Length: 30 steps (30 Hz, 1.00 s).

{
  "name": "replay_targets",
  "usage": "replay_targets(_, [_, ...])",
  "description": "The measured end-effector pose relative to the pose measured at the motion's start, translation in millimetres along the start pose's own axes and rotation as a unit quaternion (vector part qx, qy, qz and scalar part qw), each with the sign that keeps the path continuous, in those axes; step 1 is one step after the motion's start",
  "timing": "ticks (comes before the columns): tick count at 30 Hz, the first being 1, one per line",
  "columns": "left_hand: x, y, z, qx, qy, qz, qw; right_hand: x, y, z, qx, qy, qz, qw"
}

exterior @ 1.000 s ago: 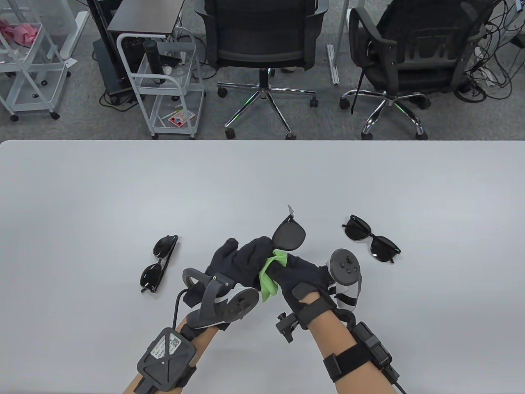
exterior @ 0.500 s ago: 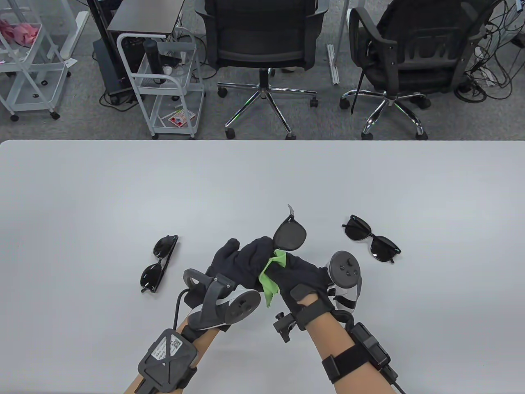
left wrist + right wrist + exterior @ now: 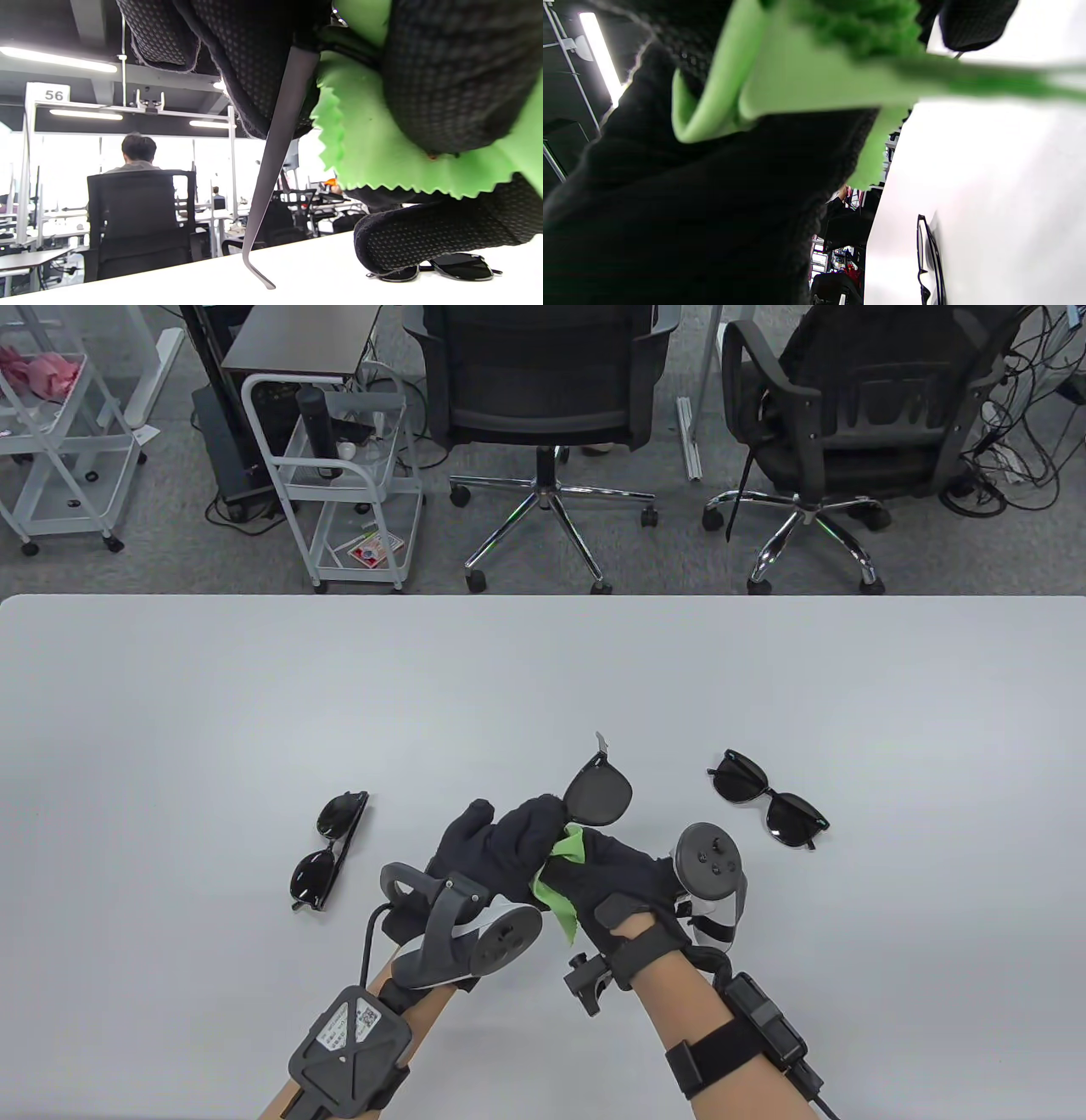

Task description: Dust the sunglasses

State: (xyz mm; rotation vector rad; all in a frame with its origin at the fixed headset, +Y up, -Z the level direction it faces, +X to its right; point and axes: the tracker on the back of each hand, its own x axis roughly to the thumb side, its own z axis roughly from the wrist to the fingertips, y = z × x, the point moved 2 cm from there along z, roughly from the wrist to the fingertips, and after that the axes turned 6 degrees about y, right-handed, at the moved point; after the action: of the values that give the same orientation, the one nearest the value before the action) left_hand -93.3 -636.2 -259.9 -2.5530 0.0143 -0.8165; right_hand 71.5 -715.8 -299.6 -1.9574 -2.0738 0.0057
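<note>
A pair of black sunglasses [image 3: 599,796] is held above the table near the front middle, one lens sticking out past the hands. My left hand [image 3: 509,840] grips its frame; a grey temple arm [image 3: 275,169] hangs down from those fingers in the left wrist view. My right hand [image 3: 607,865] pinches a green cloth [image 3: 556,882] against the hidden lens. The green cloth [image 3: 382,144] with its zigzag edge wraps round the right fingers, and the same cloth [image 3: 797,72] fills the right wrist view.
Two more black sunglasses lie on the white table [image 3: 254,687]: a folded pair on the left [image 3: 329,848] and a pair on the right [image 3: 769,808]. Office chairs [image 3: 543,398] and a white trolley [image 3: 339,475] stand beyond the far edge.
The right hand and green cloth have slid slightly back and left along the glasses. The left hand and held sunglasses have stayed nearly still.
</note>
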Motion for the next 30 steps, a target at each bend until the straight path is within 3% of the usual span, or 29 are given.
replay_targets(5, [-5.6,3.6,-1.1,-0.007,-0.022,0.016,1.000,-1.6,-9.8,0.7,0.056,0.002,0.028,0.998])
replay_targets(11, [-17.6,4.3,0.2,-0.011,-0.047,0.001,0.999,2.4,-13.4,1.3,0.050,0.001,0.041,0.998])
replay_targets(17, [-48.3,13.6,-2.9,-0.052,-0.110,-0.014,0.992,35.3,25.7,-2.0,-0.039,0.081,-0.066,0.994])
replay_targets(19, [-61.0,20.9,-4.9,-0.079,-0.125,-0.034,0.988,47.7,44.6,-4.3,-0.088,0.117,-0.061,0.987])
replay_targets(24, [-72.5,25.9,-6.4,-0.095,-0.121,-0.028,0.988,63.1,72.7,-9.3,-0.144,0.167,-0.137,0.966])
replay_targets(27, [-71.4,26.6,-5.7,-0.108,-0.081,-0.029,0.990,65.4,74.2,-6.8,-0.122,0.178,-0.179,0.960])
replay_targets(30, [-66.7,27.6,-5.5,-0.113,-0.056,-0.026,0.992,64.8,60.8,-0.2,-0.039,0.178,-0.217,0.959])
